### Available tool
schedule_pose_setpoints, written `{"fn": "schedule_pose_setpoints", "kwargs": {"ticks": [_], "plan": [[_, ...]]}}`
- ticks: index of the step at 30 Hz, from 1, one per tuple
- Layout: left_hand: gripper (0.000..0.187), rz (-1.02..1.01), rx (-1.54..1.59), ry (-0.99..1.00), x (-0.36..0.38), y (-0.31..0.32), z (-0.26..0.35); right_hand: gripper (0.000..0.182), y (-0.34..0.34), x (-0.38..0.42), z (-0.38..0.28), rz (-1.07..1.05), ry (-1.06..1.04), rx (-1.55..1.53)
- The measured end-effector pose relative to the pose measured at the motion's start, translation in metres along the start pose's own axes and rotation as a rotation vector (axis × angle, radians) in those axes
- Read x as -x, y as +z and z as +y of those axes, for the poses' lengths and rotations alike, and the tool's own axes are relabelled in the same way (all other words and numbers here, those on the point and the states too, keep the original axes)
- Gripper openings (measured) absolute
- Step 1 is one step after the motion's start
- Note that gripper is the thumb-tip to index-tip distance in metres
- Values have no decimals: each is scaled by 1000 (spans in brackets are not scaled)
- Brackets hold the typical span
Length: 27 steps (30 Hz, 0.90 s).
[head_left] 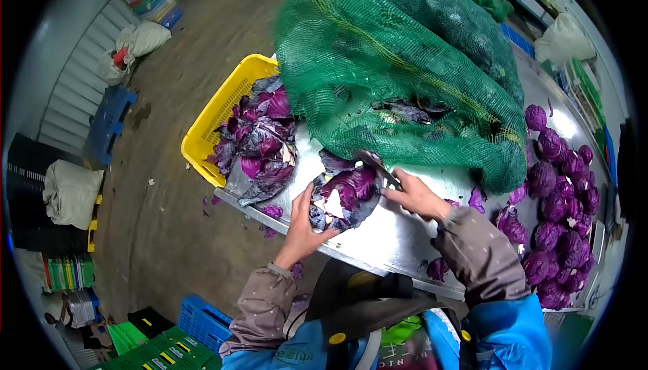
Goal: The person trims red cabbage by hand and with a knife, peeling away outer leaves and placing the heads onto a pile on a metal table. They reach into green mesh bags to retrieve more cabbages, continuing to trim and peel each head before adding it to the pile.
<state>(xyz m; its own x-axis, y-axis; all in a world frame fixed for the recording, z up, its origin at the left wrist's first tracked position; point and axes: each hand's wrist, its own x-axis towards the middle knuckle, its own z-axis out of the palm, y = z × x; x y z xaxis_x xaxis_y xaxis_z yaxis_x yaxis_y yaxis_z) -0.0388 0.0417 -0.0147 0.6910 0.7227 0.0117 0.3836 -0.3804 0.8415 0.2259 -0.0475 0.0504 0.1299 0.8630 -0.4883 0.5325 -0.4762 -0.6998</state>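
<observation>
A red cabbage [347,191] with loose, dark outer leaves rests on the metal table [398,235] in front of me. My left hand [304,228] grips its left side, fingers wrapped against the leaves. In my right hand [415,194] is a knife [378,167], its dark blade lying over the upper right of the cabbage. A pale cut patch shows on the cabbage's near side. Just beyond, a large green mesh sack [405,80] lies on the table, with dark leaves showing at its opening.
A yellow basket [209,120] heaped with stripped leaves [260,134] stands at the table's left. Several trimmed cabbages [557,208] are piled at the right. Blue crates [202,323] and green crates [158,353] sit on the floor at lower left.
</observation>
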Motion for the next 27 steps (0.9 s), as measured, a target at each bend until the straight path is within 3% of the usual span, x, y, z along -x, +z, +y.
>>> {"fn": "schedule_pose_setpoints", "kwargs": {"ticks": [3,4,6,7,11,14,18,27], "plan": [[104,-3,112,4,-3,9,12,43,16,29,-8,142,-164,-276],[100,126,27,42,-4,24,15,39,15,37,-29,-21,68,-393],[102,241,-29,26,-12,44,30,36,46,24,-17,221,-335,-213],[100,288,-46,22,-16,52,28,41,61,12,-6,462,-531,-12],[95,280,3,25,-25,50,24,51,69,10,13,517,-302,102],[94,239,10,36,-27,45,22,54,73,14,7,503,-380,97],[95,231,2,52,-32,47,21,54,78,6,3,531,-337,209],[94,221,-128,86,-34,52,29,27,51,-65,10,545,-335,366]]}}
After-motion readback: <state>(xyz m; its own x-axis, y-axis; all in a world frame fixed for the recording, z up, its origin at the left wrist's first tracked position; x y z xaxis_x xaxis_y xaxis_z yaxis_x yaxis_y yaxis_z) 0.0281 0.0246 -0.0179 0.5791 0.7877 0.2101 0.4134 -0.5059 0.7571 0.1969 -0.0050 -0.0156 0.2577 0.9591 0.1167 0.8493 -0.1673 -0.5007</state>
